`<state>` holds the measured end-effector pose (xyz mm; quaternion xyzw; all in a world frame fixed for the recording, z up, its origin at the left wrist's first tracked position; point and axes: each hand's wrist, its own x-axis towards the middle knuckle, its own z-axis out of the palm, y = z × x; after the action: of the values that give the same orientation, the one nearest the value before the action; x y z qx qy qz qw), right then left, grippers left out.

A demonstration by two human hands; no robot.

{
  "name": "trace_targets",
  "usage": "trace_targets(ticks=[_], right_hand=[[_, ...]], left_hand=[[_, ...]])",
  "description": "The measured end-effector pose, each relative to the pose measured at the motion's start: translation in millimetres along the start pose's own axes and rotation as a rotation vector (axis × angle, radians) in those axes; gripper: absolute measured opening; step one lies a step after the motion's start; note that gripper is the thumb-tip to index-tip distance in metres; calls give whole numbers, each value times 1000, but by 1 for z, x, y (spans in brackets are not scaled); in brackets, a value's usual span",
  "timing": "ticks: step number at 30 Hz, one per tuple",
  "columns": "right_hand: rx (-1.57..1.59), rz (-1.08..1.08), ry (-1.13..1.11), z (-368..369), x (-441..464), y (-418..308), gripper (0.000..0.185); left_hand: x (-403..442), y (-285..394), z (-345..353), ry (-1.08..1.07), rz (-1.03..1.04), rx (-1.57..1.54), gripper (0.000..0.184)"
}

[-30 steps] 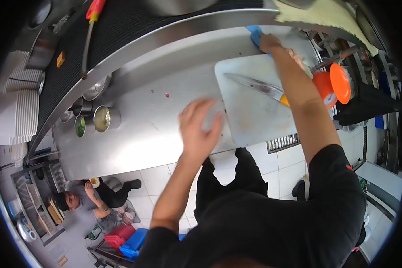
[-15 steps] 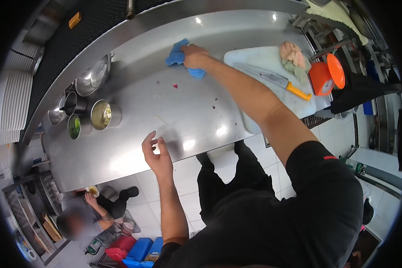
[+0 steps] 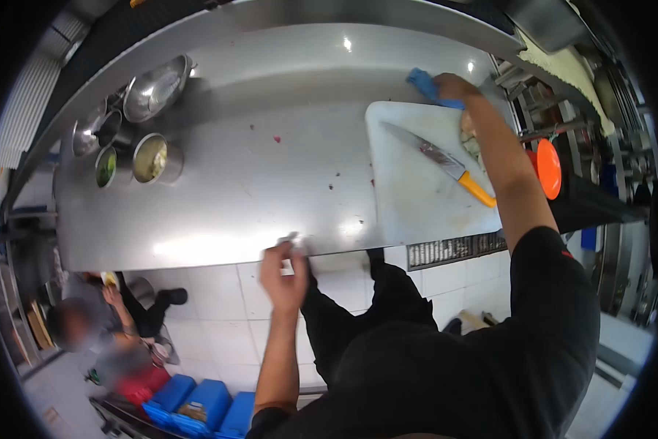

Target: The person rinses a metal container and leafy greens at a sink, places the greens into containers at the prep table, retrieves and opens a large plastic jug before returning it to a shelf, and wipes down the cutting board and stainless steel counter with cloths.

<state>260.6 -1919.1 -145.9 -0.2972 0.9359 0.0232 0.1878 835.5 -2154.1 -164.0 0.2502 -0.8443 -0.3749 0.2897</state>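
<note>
My right hand (image 3: pixel 457 88) presses a crumpled blue cloth (image 3: pixel 424 84) onto the steel worktop, just beyond the far edge of a white cutting board (image 3: pixel 416 197). On that board lies a knife with a yellow handle (image 3: pixel 477 190), its blade pointing away to the left. A pale crumpled cloth (image 3: pixel 469 135) on the board is partly hidden behind my right forearm. My left hand (image 3: pixel 281 278) hovers at the worktop's front edge, fingers loosely curled and apart from the thumb; its fingertips are blurred, and I see nothing held.
Small dark red scraps (image 3: pixel 277 138) dot the steel worktop (image 3: pixel 219 183). Metal bowls (image 3: pixel 157 88) and pots of chopped food (image 3: pixel 153 159) stand at left. An orange scale (image 3: pixel 548 168) is beyond the board. Two people are at lower left, near blue bins (image 3: pixel 201 402).
My right hand has swept the blue cloth rightwards to behind the cutting board. My left hand has dropped towards the front edge, its fingers more curled. The camera view has shifted.
</note>
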Motion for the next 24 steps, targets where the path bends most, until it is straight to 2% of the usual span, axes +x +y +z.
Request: trace_targets(ticks=[1,2,3,5,8,11,14,15,17,19,22,24], right_hand=[[1,-42,42,2,-7,-21,59],[-25,-118,-18,-2,-14,-49,60],[-54,-195,-69,-13,-13,-75,61],[-185,-243,-181,-14,7,-101,59],[0,-271,-188,-18,-4,-95,55],[-15,-300,-109,-13,-5,-33,52],[-75,-216,-144,-9,-1,-16,54],[-38,-288,-66,3,6,-22,54],[28,-433,99,20,21,-52,53],[83,-377,-42,6,23,-135,51],[140,-551,42,13,43,-204,47],[301,-445,174,12,46,-212,47]], left_hand=[[-19,18,28,-105,-44,-44,21],[-35,40,57,-162,-87,-101,25],[-38,63,81,-171,15,-127,32],[-42,95,125,-245,-40,-97,44],[-40,116,159,-199,-53,37,41],[-51,112,161,-199,-154,100,38],[-50,110,159,-172,-174,81,34],[-52,111,160,-177,-180,84,33],[-53,109,163,-176,-184,66,31],[-55,106,162,-163,-193,38,29],[-57,98,159,-118,-119,-26,31],[-50,85,143,104,-39,-13,35]])
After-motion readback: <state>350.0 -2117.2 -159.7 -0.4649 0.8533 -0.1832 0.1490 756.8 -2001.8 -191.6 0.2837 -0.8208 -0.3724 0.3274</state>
